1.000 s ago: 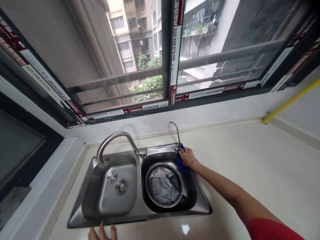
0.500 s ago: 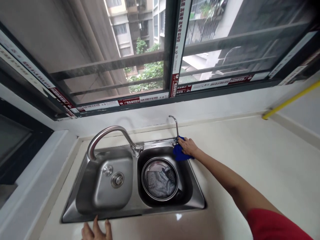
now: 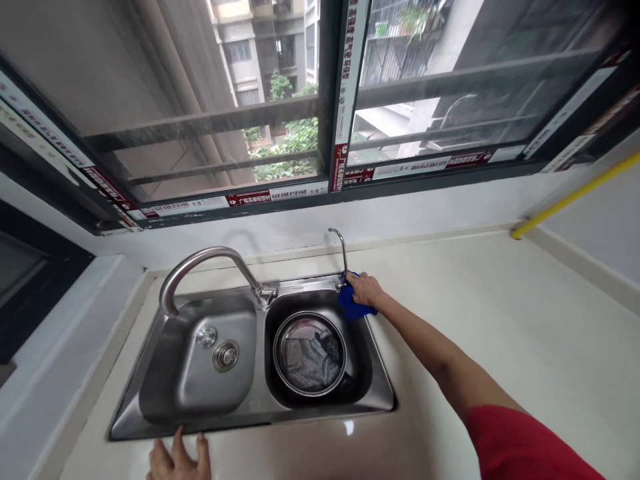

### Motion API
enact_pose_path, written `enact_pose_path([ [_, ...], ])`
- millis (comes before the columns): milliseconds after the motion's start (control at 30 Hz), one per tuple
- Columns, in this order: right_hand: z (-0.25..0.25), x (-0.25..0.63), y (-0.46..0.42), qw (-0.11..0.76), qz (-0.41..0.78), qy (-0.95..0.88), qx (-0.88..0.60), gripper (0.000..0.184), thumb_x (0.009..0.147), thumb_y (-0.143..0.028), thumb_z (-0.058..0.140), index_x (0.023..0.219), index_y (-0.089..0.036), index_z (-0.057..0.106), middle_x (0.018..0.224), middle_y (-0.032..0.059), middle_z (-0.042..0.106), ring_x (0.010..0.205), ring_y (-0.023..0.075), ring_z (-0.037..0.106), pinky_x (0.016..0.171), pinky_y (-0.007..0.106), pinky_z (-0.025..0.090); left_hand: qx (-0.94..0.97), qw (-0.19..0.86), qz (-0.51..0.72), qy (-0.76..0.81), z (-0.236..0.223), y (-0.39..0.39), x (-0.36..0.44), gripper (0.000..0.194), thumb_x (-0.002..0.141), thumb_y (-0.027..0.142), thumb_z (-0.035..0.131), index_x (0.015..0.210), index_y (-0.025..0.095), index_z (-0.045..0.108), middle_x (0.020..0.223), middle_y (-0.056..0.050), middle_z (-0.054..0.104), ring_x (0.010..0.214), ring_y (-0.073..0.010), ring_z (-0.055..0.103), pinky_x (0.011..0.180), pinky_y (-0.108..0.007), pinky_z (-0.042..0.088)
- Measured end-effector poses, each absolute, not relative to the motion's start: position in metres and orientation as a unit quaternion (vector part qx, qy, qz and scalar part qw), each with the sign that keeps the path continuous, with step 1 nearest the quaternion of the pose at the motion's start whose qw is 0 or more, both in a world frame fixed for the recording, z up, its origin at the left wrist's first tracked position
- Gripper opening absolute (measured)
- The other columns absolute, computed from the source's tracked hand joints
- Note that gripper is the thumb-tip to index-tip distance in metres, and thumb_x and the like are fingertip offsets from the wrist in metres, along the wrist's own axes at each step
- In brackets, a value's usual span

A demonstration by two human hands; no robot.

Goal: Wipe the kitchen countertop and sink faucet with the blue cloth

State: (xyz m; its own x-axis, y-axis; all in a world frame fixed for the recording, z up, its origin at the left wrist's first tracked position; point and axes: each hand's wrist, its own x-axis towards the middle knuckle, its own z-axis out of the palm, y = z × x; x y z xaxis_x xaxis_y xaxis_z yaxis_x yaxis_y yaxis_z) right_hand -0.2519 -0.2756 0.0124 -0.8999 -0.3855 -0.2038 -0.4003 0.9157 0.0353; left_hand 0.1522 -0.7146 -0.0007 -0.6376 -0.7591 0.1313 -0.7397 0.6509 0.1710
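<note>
Pale counter [image 3: 480, 293] beneath window [image 3: 345, 93]. Our right hand [image 3: 364, 290], fingers bunched, grips blue cloth [image 3: 353, 307] at small tap [image 3: 344, 253]; our left hand [image 3: 180, 468], fingers spread, near sink [image 3: 383, 400]. If we tug hard, tap could bend; loose cloth could droop into basin [image 3: 367, 373].

A kitchen, probably (double sink [image 3: 260, 398]).

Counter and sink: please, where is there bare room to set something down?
Widest: the counter between the right arm and the yellow pipe. The left basin is bare around its round fittings. Crowded: the right basin, mostly filled by the pan; the small tap, where the right hand holds the blue cloth.
</note>
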Motion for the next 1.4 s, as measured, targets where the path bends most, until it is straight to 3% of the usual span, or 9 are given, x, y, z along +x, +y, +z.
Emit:
enact_pose_path([
  [133, 0.012, -0.239, -0.282, 0.101, 0.038, 0.978, -0.177, 0.056, 0.081, -0.023, 0.053, 0.136, -0.017, 0.048, 0.14, 0.0159, 0.056, 0.11, 0.0332, 0.056, 0.083, 0.041, 0.048, 0.403, 0.107, -0.044, -0.908, -0.001, -0.714, 0.154, 0.087, 0.09, 0.066, 0.012, 0.139, 0.008, 0.054, 0.154, -0.028, 0.035, 0.147, -0.0384, 0.03, 0.117, -0.057, 0.027],
  [667, 0.021, -0.152, -0.289, 0.114, 0.068, 0.977, -0.164, 0.049, 0.079, -0.018, 0.056, 0.128, -0.019, 0.054, 0.136, 0.0134, 0.058, 0.108, 0.031, 0.058, 0.082, 0.037, 0.047, 0.404, 0.129, -0.061, -0.903, -0.017, -0.72, 0.161, 0.079, 0.09, 0.061, 0.019, 0.139, 0.01, 0.054, 0.153, -0.028, 0.036, 0.147, -0.038, 0.028, 0.118, -0.056, 0.024],
  [1133, 0.029, -0.023, -0.265, 0.151, 0.014, 0.975, -0.164, 0.054, 0.075, -0.023, 0.06, 0.129, -0.024, 0.054, 0.136, 0.0082, 0.061, 0.115, 0.0303, 0.055, 0.091, 0.038, 0.046, 0.39, 0.151, -0.104, -0.902, -0.008, -0.712, 0.16, 0.073, 0.091, 0.056, 0.029, 0.138, 0.006, 0.053, 0.153, -0.032, 0.033, 0.149, -0.0406, 0.024, 0.118, -0.059, 0.022],
  [1400, 0.03, 0.03, -0.252, 0.173, -0.028, 0.972, -0.155, 0.053, 0.08, -0.024, 0.05, 0.133, -0.022, 0.055, 0.133, 0.0088, 0.064, 0.118, 0.0278, 0.057, 0.1, 0.038, 0.045, 0.379, 0.176, -0.114, -0.901, -0.005, -0.71, 0.159, 0.067, 0.092, 0.049, 0.035, 0.135, 0.003, 0.056, 0.154, -0.032, 0.032, 0.148, -0.0416, 0.024, 0.117, -0.062, 0.023],
])
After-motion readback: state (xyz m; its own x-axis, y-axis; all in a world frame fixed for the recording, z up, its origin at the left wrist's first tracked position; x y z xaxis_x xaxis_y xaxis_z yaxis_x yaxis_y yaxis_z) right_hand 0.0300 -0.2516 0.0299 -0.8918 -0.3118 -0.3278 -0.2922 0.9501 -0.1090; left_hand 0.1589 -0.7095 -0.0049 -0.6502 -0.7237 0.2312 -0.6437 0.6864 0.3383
